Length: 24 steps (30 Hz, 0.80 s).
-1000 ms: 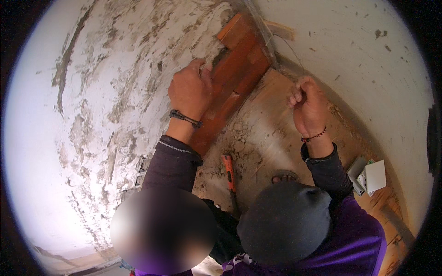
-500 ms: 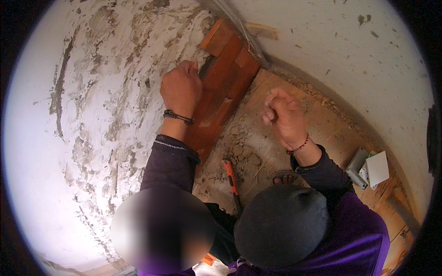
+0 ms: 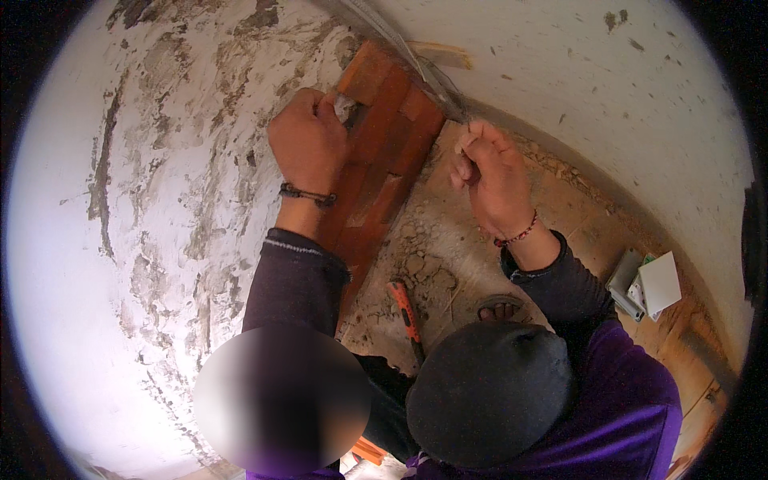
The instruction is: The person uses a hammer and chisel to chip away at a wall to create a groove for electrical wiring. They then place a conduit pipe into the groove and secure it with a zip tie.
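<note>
My left hand [image 3: 308,136] is closed, its thumb and forefinger pinched at the upper left edge of the red-brown brick tiles [image 3: 376,168] on the rough plastered wall [image 3: 184,152]. A small greyish patch shows by its thumb tip; whether the hand grips it I cannot make out. To the right of the tiles, my right hand [image 3: 500,180] is raised with its fingers curled in and the thumb bent toward them. A thin line shows just above its fingertips, and I cannot tell if they pinch it.
An orange-and-black handled tool [image 3: 406,316] lies on the dusty floor among rubble [image 3: 428,272], near a sandalled foot [image 3: 500,308]. Flat grey and white pieces [image 3: 652,284] sit at the right. A pale conduit [image 3: 400,48] runs down the corner beside the plain wall [image 3: 576,56].
Both hands have risen slightly in the picture. The left hand's pinched fingers are now at the upper tile edge, where the greyish patch shows. The view has shifted a little.
</note>
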Motion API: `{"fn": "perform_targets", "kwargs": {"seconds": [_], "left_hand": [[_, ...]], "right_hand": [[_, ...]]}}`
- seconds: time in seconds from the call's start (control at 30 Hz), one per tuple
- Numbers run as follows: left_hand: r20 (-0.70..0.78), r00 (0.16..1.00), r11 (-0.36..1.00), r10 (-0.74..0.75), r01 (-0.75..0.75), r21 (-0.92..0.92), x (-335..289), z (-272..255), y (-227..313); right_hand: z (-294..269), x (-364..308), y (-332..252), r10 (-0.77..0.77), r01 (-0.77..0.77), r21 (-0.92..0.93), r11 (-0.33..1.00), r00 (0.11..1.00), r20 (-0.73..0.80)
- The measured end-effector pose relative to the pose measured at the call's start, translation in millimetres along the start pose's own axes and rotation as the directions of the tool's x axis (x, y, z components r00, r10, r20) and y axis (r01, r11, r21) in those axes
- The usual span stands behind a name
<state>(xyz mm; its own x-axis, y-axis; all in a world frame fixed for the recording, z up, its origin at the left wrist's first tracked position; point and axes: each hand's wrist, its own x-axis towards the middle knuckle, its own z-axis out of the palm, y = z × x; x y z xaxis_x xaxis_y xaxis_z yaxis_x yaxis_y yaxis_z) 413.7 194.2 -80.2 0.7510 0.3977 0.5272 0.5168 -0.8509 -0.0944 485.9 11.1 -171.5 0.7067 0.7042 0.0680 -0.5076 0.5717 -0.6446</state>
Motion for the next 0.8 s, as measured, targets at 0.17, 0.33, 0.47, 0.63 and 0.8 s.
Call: {"fn": "perform_targets", "kwargs": {"seconds": [0.17, 0.33, 0.47, 0.63, 0.8], "left_hand": [[-0.052, 0.997, 0.995, 0.059, -0.063, -0.077, -1, 5, -2], [-0.002, 0.999, 0.997, 0.048, -0.048, -0.064, -4, 22, -4], [0.025, 0.999, 0.998, 0.035, -0.034, -0.046, -5, 27, -2], [0.029, 0.999, 0.999, 0.024, -0.023, -0.039, 0, 29, -3], [0.067, 0.997, 0.999, 0.03, -0.031, 0.008, 2, 33, -8]], "right_hand": [[1, 1, -3, -0.004, 0.002, 0.037, 0.999, 1.0, 0.03], [-2, -13, -2, 0.025, -0.022, -0.066, 0.998, 0.999, 0.047], [-8, -23, 11, 0.12, -0.119, -0.068, 0.991, 0.993, 0.019], [-24, -29, 29, 0.162, -0.163, -0.091, 0.982, 0.987, -0.019], [-42, -28, 45, 0.192, -0.205, -0.18, 0.962, 0.977, -0.088]]}}
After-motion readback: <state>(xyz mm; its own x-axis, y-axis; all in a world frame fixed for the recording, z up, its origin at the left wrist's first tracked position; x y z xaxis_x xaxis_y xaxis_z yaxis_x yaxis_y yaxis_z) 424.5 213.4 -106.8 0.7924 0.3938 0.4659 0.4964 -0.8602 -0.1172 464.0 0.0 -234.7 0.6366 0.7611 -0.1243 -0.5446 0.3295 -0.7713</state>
